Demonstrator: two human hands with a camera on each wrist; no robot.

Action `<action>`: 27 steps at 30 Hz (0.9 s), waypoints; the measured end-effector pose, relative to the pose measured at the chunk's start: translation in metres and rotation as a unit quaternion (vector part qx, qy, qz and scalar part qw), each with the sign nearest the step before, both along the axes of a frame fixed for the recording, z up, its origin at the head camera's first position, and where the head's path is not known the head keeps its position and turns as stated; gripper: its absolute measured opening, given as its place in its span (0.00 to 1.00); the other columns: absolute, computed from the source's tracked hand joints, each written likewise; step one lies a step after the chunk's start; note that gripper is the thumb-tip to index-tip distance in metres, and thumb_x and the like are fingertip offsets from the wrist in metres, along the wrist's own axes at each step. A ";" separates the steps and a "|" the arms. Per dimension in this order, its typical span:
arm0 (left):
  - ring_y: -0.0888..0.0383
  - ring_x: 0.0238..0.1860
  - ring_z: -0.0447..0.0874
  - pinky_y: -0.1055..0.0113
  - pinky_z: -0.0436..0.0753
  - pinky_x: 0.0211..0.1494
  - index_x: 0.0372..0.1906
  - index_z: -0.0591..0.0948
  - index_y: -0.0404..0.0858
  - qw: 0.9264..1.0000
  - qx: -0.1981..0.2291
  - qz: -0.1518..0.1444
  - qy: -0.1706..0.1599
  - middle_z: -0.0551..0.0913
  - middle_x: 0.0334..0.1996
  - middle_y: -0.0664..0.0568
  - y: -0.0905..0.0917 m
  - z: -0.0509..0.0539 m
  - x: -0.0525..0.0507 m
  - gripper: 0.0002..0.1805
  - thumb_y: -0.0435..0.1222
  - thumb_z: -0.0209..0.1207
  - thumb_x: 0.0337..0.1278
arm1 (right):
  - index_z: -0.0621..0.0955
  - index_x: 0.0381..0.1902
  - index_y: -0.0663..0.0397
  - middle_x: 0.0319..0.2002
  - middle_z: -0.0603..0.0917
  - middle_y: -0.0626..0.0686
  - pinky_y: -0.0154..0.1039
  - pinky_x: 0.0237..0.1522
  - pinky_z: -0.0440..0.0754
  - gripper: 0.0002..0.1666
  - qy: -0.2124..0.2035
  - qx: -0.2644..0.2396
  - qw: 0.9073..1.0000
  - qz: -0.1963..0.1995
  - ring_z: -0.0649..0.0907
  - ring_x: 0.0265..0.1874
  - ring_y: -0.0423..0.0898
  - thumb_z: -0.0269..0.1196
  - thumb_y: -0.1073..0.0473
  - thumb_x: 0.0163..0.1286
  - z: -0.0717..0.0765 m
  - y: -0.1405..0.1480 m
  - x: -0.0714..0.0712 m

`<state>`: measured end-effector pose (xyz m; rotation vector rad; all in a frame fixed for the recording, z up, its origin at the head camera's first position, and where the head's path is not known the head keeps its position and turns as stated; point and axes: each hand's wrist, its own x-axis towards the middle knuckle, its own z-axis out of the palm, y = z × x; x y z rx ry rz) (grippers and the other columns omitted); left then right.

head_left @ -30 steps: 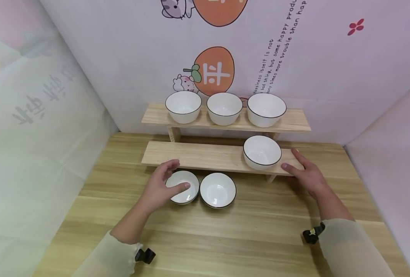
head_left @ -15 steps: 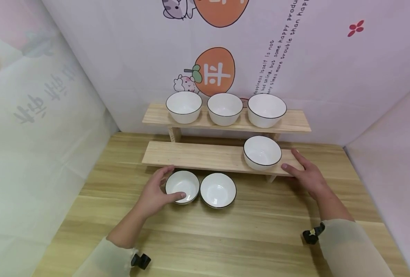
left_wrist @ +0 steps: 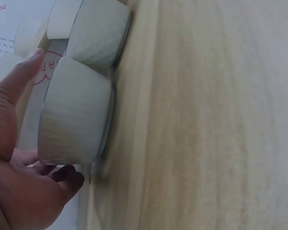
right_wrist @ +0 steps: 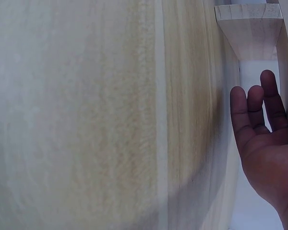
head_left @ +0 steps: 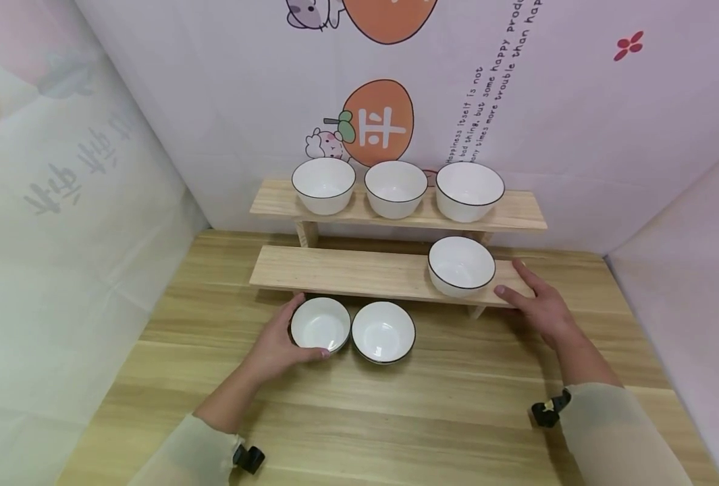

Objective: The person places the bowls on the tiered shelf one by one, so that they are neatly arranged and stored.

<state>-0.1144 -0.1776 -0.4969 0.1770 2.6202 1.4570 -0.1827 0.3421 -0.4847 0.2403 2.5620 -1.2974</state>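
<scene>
Two white bowls with dark rims, a left bowl and a right bowl, stand side by side below the lower shelf. My left hand reaches round the left bowl's near left side. Its fingers lie along the side, and the thumb extends near the front rim. In the left wrist view the bowl lies between spread thumb and fingers; firm contact cannot be told. My right hand rests at the lower shelf's right end, thumb on top. In the right wrist view several fingers extend loosely beside the board.
Another white bowl sits on the lower shelf, toward the right. Three similar bowls line the upper shelf, including a middle bowl. The rack stands on a wood-grain table, with printed cloth walls around it.
My left hand has lowered from above the left bowl to round its side, and the thumb has moved from over the bowl to its front rim. The right hand stays on the shelf end.
</scene>
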 end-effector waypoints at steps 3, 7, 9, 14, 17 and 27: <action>0.38 0.75 0.63 0.38 0.68 0.74 0.83 0.55 0.44 1.000 0.000 -0.003 -0.016 0.60 0.79 0.40 0.001 -0.003 -0.001 0.73 0.50 0.87 0.29 | 0.42 0.84 0.23 0.84 0.39 0.57 0.76 0.73 0.51 0.63 0.000 -0.003 1.000 -0.001 0.43 0.80 0.70 0.63 0.21 0.63 0.000 0.000 0.000; 0.37 0.71 0.69 0.37 0.71 0.71 0.84 0.53 0.46 0.999 0.009 -0.004 -0.034 0.61 0.77 0.38 0.003 -0.006 -0.001 0.75 0.47 0.88 0.27 | 0.42 0.83 0.22 0.84 0.39 0.58 0.75 0.73 0.52 0.63 -0.001 0.003 1.000 -0.002 0.45 0.79 0.71 0.63 0.20 0.62 0.001 0.000 0.000; 0.37 0.71 0.69 0.37 0.70 0.72 0.84 0.52 0.47 0.999 0.013 -0.004 -0.039 0.61 0.77 0.39 0.004 -0.006 -0.002 0.76 0.47 0.88 0.26 | 0.41 0.83 0.20 0.84 0.40 0.58 0.75 0.73 0.52 0.62 -0.003 0.008 1.000 -0.003 0.47 0.79 0.71 0.62 0.20 0.62 0.001 -0.001 0.000; 0.39 0.71 0.69 0.38 0.68 0.73 0.84 0.51 0.48 0.999 0.023 -0.006 -0.045 0.62 0.77 0.41 0.005 -0.009 -0.002 0.77 0.47 0.89 0.25 | 0.42 0.83 0.19 0.84 0.40 0.59 0.75 0.72 0.53 0.62 -0.003 0.008 1.000 -0.006 0.48 0.79 0.71 0.62 0.19 0.62 0.000 0.000 0.000; 0.40 0.70 0.70 0.40 0.69 0.72 0.84 0.52 0.48 0.998 0.030 -0.004 -0.046 0.63 0.76 0.42 0.006 -0.009 -0.002 0.76 0.45 0.89 0.24 | 0.42 0.83 0.20 0.84 0.40 0.58 0.76 0.72 0.53 0.62 0.000 0.006 1.000 -0.006 0.46 0.79 0.71 0.62 0.20 0.62 -0.001 0.000 0.000; 0.41 0.66 0.74 0.42 0.74 0.69 0.83 0.55 0.47 0.998 0.042 0.011 -0.044 0.68 0.73 0.42 0.007 -0.010 -0.001 0.74 0.42 0.88 0.24 | 0.42 0.83 0.21 0.84 0.40 0.58 0.76 0.72 0.51 0.62 0.000 0.008 1.000 -0.004 0.46 0.79 0.71 0.62 0.20 0.62 -0.001 0.000 0.000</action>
